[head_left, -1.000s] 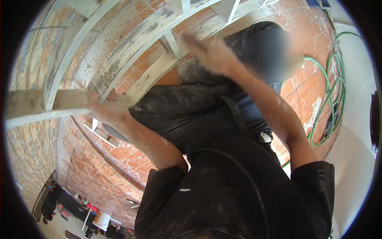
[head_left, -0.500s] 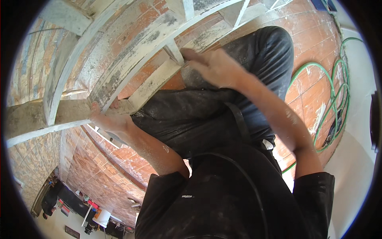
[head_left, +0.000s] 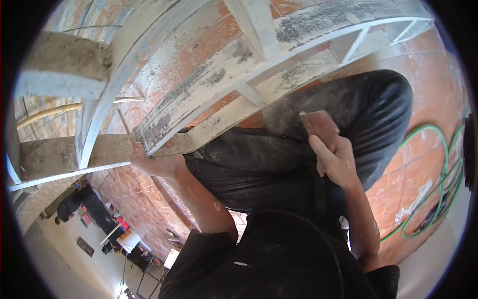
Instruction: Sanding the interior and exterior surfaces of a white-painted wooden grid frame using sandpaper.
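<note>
A white-painted wooden frame (head_left: 226, 70), worn down to dark patches in places, stretches across my lap and off to the upper right. My left hand (head_left: 158, 163) is wrapped around its near corner, where two rails meet; some of the fingers are hidden behind the wood. Over my thigh, apart from the frame, my right hand (head_left: 336, 158) pinches a folded reddish-brown piece of sandpaper (head_left: 321, 124) between thumb and fingers. Pale dust covers my dark trousers (head_left: 249, 154) and left forearm.
A green hose (head_left: 444, 169) lies coiled on the orange tiled floor (head_left: 393, 192) at the right, beside a pale wall. More frame bars (head_left: 94, 112) rise at the left. A white table (head_left: 130, 241) with other things around it stands far off at the lower left.
My right hand has drawn back from the frame's short crossbar toward my body, and the sandpaper now shows plainly. My left hand keeps its hold on the corner. The view has shifted.
</note>
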Tool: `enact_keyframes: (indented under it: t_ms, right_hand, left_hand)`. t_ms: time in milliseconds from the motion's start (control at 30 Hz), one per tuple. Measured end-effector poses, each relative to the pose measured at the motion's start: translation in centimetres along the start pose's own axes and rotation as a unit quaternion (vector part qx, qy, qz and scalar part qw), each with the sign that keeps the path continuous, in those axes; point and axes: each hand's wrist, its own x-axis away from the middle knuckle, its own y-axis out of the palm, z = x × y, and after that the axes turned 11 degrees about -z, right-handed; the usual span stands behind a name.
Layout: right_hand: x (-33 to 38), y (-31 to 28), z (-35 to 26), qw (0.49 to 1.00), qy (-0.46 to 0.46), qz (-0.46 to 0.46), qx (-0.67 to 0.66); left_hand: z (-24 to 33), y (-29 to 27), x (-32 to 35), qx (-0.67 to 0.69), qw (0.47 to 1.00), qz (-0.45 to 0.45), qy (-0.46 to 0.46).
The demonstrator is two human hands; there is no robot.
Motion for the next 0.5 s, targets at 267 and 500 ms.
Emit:
enact_keyframes:
  t_ms: [267, 500]
  right_hand:
    - [0.3, -2.7, 0.0, 0.952, -0.207, 0.161, -0.154]
    - [2.6, -8.4, 0.9, 0.906, -0.322, 0.197, -0.192]
  left_hand:
    - [-0.2, 0.4, -0.5, 0.054, 0.996, 0.066, 0.03]
    - [0.6, 0.9, -0.4, -0.033, 0.999, 0.027, -0.012]
